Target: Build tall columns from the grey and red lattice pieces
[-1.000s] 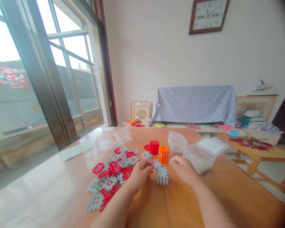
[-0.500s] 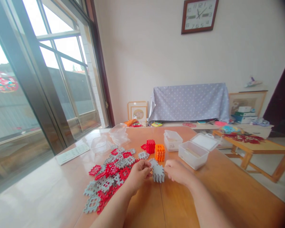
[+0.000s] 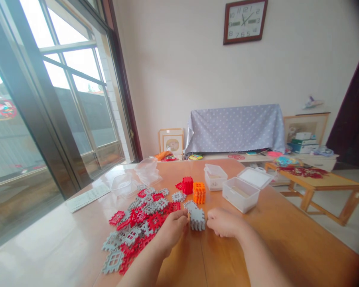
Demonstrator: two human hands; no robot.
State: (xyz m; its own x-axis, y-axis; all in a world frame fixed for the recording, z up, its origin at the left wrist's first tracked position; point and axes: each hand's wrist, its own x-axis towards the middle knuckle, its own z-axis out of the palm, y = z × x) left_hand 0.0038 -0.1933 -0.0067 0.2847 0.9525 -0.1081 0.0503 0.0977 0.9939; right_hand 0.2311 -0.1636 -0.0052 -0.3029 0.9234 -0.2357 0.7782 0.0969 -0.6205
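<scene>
The gray stack stands on the table between the two hands, in front of the orange stack and the red stack, with more gray toothed pieces just behind it. Its pieces look like thin molded plastic, so it should be light and fairly stiff, a little slick on the flat faces, and hard to break, though the layers could slide apart if squeezed unevenly; the notched sides, pressed from left and right together, seem the surest grip. The left hand has thumb and forefinger drawn close beside the stack's left side, and I cannot tell whether they touch it. The right hand sits just off the right side, fingers curled in, with anything inside them hidden. Loose red and gray tiles spread in a heap to the left. The wooden table is smooth and glossy, bearing an open lidded box on the right; beyond it are a dotted cloth, a pale wall with a clock, and tall windows at left
</scene>
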